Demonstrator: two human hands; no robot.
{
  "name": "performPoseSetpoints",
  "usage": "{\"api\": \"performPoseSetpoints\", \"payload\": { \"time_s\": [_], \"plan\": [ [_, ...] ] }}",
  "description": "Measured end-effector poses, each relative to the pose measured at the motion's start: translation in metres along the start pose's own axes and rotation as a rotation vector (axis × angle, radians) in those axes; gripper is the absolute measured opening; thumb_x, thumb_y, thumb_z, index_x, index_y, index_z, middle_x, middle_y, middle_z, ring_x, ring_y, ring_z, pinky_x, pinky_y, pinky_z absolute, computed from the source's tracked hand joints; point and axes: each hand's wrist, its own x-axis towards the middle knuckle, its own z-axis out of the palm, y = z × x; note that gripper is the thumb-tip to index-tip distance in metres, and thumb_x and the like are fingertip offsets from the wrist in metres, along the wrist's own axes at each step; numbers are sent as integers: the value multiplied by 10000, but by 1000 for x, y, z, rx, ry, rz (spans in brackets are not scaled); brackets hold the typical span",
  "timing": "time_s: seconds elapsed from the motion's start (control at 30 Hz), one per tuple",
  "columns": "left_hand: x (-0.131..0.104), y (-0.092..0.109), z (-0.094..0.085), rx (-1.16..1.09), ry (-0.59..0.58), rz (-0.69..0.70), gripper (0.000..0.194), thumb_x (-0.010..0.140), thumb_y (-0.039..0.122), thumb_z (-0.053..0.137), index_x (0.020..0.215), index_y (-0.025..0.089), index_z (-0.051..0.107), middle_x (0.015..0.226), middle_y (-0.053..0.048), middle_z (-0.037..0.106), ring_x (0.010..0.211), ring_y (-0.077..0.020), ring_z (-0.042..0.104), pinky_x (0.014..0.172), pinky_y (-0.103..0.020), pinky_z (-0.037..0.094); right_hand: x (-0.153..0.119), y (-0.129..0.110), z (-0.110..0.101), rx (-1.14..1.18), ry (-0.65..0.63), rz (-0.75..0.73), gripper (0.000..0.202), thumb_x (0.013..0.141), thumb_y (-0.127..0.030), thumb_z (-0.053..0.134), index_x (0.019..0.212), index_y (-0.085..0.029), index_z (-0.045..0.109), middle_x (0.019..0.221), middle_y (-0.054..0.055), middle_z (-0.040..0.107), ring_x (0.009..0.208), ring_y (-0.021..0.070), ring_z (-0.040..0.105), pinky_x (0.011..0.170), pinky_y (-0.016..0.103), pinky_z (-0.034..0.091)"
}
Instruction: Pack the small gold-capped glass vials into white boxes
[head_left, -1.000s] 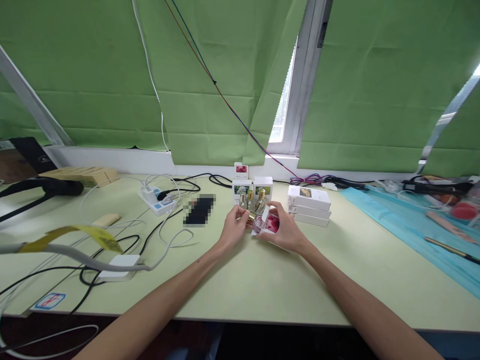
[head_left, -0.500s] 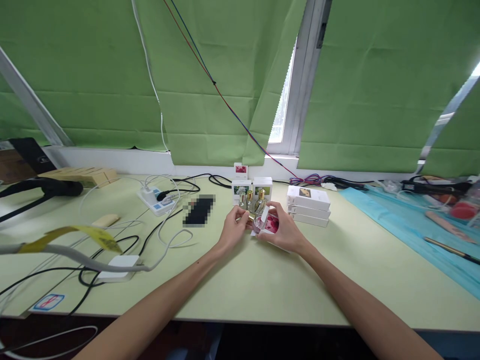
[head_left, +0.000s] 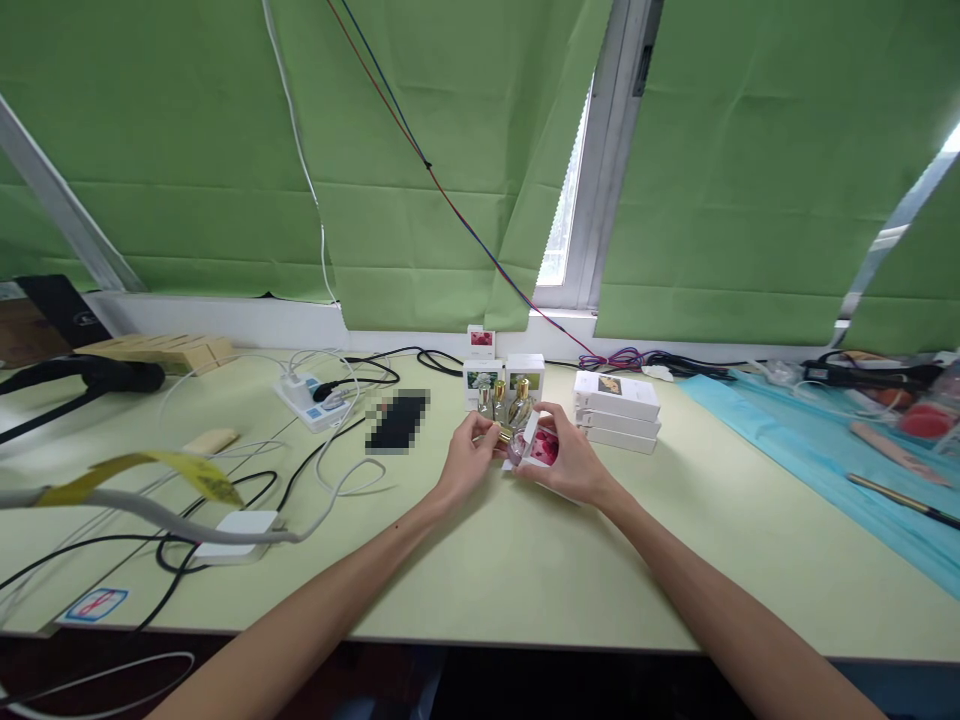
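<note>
My left hand (head_left: pixel 472 450) pinches the gold neck of a small glass perfume bottle (head_left: pixel 515 449). The bottle lies tilted, its round body at the open end of a white box (head_left: pixel 544 447) with a red flower picture. My right hand (head_left: pixel 564 465) is closed around that box, thumb below and fingers above by the raised flap. How far the bottle sits inside the box is hidden. Just behind stand several gold-capped perfume bottles (head_left: pixel 499 400), with white picture boxes (head_left: pixel 525 370) upright at their back.
To the right is a stack of white boxes (head_left: pixel 619 400). A blurred dark rectangle (head_left: pixel 399 420), a power strip (head_left: pixel 311 400) and tangled cables lie left. Blue plastic sheeting (head_left: pixel 810 450) covers the right side. A green curtain (head_left: pixel 435 230) hangs behind.
Both hands stay almost in place. The bottle's body has shifted very slightly at the mouth of the box.
</note>
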Motion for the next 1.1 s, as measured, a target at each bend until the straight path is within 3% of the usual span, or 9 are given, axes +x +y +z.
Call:
{"api": "performPoseSetpoints", "payload": {
  "time_s": [1.1],
  "plan": [
    [-3, -3, 1, 19, -7, 23, 387, 796, 508, 721, 786, 190, 500, 772, -7, 637, 686, -160, 675, 684, -351, 619, 0, -1, -1, -4, -9, 5, 817, 646, -331, 829, 1328, -255, 386, 1052, 57, 661, 849, 208, 651, 796, 363, 532]
  ]
}}
